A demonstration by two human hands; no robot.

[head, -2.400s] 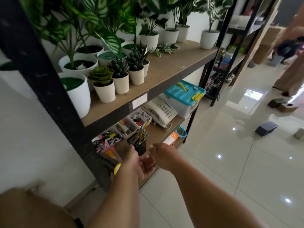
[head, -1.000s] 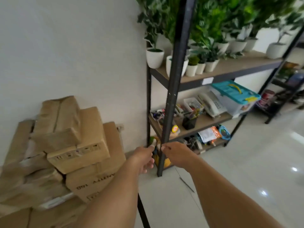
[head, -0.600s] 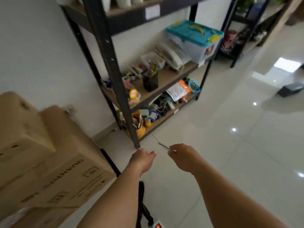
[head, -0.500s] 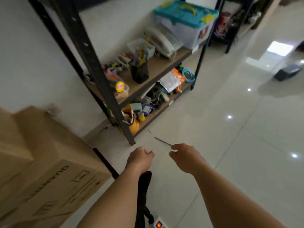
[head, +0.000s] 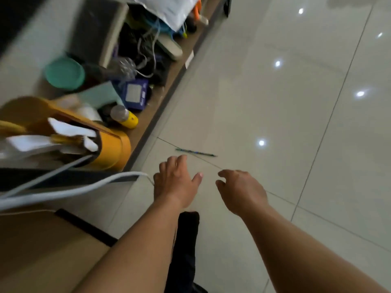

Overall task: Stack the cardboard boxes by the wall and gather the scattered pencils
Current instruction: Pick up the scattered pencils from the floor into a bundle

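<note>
Pencil-gathering step: left hand (head: 176, 183) and right hand (head: 241, 190) are hovering loosely spread, holding nothing, with the pencil (head: 195, 152) lying on the floor (head: 275, 115) just beyond the left fingertips (head: 182, 158), apparently untouched, so the next move is calling for a low pinch.

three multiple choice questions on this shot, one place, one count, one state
1. Where does the thin dark pencil lie? A on the wooden shelf; B on the pale floor tiles; C in the yellow bag.
2. How many pencils show on the floor? A one; B three; C five.
3. What do the left hand and right hand hold? A a pencil each; B a box; C nothing.
B, it lies on bare tile just beyond the left hand's fingers. A, only that one shows. C, both hands are empty, fingers loose.
</note>
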